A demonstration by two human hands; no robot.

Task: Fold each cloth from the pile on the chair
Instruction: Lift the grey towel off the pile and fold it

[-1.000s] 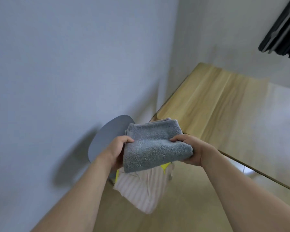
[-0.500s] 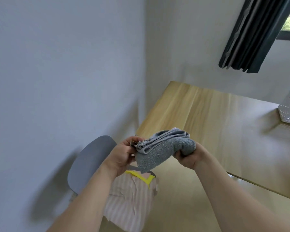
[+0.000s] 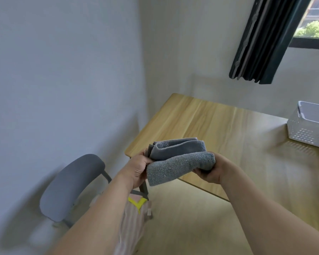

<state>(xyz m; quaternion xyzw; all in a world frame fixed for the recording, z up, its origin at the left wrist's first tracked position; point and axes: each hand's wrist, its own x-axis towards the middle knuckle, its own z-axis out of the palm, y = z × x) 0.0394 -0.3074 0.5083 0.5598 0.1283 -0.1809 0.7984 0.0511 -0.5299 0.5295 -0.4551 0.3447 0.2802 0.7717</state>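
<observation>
Folded grey towel (image 3: 180, 162) held mid-air near table (image 3: 228, 129) corner — left hand (image 3: 138, 168) pinching layered edge, right hand (image 3: 210, 172) gripping fold end underneath.

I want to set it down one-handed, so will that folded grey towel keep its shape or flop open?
Probably floppy: the grey towel sags over the right hand and its lower corner droops. The stacked layers by the left hand look loose, so they may splay if released. It seems light, since both hands hold it in the air by the ends.
</observation>
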